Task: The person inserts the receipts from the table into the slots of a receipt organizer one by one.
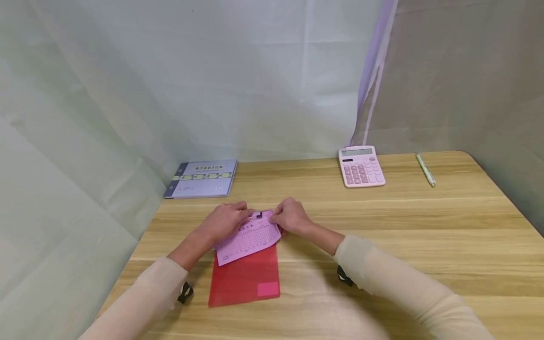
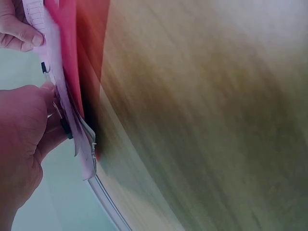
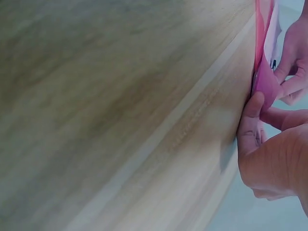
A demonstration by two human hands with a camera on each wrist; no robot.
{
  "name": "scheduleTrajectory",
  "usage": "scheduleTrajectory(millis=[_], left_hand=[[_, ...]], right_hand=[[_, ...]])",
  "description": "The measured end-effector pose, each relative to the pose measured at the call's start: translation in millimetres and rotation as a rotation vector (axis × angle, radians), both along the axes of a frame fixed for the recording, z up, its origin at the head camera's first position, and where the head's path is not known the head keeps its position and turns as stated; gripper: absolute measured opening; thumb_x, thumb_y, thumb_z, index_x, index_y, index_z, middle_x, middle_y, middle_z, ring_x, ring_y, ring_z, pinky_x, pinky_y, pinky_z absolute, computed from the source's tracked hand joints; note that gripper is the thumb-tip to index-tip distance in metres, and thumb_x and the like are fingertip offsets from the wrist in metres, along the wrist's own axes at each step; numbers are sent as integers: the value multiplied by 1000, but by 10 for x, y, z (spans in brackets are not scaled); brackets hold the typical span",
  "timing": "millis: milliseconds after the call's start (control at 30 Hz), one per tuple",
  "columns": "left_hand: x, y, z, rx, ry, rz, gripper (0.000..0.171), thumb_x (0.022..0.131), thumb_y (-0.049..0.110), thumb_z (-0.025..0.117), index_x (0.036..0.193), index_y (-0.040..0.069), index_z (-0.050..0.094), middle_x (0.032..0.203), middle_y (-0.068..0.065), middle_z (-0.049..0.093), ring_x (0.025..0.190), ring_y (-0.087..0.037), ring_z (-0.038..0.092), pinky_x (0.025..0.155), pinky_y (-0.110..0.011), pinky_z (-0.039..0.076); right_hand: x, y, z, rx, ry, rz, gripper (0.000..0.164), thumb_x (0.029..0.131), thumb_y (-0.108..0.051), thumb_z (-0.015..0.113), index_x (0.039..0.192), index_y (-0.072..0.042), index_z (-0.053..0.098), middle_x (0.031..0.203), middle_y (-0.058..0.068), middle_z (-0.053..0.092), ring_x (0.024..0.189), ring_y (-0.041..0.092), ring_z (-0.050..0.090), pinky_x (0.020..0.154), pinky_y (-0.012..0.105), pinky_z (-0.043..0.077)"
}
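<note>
A pink printed form [image 1: 248, 242] lies slanted over the upper part of a red plastic folder [image 1: 244, 278] on the table. At the folder's top edge is a wire clip with black ends [image 1: 259, 215], overlapping the form. My left hand [image 1: 225, 221] pinches this clip between thumb and fingers; in the left wrist view, a black end [image 2: 66, 127] shows beside the fingers. My right hand [image 1: 292, 217] pinches the form's upper right corner between thumb and index finger. The right wrist view shows the pink sheet [image 3: 268, 91] bending up at that thumb.
A blue-grey account book [image 1: 204, 179] lies at the back left of the wooden table [image 1: 382, 226]. A pink calculator [image 1: 361, 167] lies at the back, with a pale green pen [image 1: 426, 170] to its right. Pale cloth [image 1: 255, 85] hangs behind the table.
</note>
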State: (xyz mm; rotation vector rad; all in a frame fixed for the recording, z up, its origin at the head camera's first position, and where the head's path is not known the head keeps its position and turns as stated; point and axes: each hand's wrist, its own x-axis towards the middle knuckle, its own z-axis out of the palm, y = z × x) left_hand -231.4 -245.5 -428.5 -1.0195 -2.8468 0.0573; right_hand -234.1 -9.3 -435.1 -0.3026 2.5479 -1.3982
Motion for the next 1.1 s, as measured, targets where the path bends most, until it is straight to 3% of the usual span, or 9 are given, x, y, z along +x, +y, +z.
scheduleTrajectory(millis=[200, 400, 833, 1100], left_hand=[[1, -7, -18, -4, 4, 4, 34, 105, 13, 68, 139, 14, 72, 120, -8, 70, 97, -24, 71, 88, -40, 60], [6, 1, -19, 10, 17, -6, 34, 105, 10, 69, 138, 15, 73, 111, -5, 68, 84, -18, 64, 79, -34, 59], [4, 13, -27, 7, 61, -25, 30, 103, 7, 69, 131, 13, 77, 106, -3, 67, 78, -16, 62, 77, -34, 62], [-5, 9, -55, -9, 95, -37, 29, 103, 6, 69, 129, 14, 78, 105, -2, 67, 80, -16, 66, 77, -34, 62]], right_hand=[[18, -29, 21, 40, 19, -28, 18, 95, -8, 80, 79, -2, 76, 56, 2, 66, 40, 10, 58, 43, 24, 50], [39, -70, 50, 74, 54, -58, 24, 97, -10, 79, 75, -2, 75, 51, 3, 64, 37, 12, 59, 40, 24, 47], [24, -126, 15, 73, 59, -98, 37, 99, -11, 76, 64, -3, 69, 46, 2, 59, 33, 10, 53, 36, 24, 44], [23, -135, 5, 80, 68, -99, 36, 99, -11, 75, 65, -4, 71, 45, 1, 58, 31, 10, 51, 35, 24, 44]])
